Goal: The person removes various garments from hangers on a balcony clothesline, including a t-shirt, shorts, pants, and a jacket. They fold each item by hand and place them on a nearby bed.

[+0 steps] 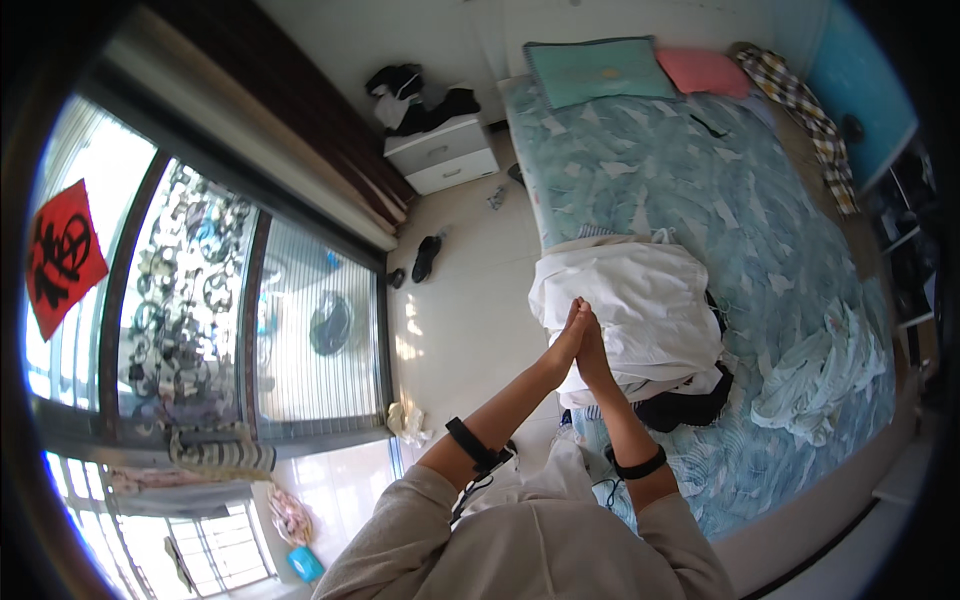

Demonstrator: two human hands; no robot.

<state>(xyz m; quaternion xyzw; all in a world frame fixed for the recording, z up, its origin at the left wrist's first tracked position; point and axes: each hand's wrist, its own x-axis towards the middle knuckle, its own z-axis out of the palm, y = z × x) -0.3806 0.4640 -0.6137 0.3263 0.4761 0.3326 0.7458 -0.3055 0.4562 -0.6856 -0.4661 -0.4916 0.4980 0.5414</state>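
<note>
My left hand (568, 345) and my right hand (591, 351) are pressed palm to palm, fingers straight and close together, tips pointing away from me. I see nothing held between them. Beyond and beneath them, a pile of white clothing (637, 289) lies on the near left side of the bed; whether the hands touch it, I cannot tell. Dark fabric (694, 401) sticks out from under the pile's near right side. Each forearm wears a black strap, the left one (471, 444) and the right one (640, 463).
The bed's leaf-patterned sheet (637, 172) carries a green pillow (604, 71), a pink pillow (705, 73), a checked garment (806, 112) and a crumpled pale cloth (821, 375). Left of the bed stand a white nightstand (442, 157) with clothes on top, a black shoe (426, 259) and sliding glass doors (319, 330).
</note>
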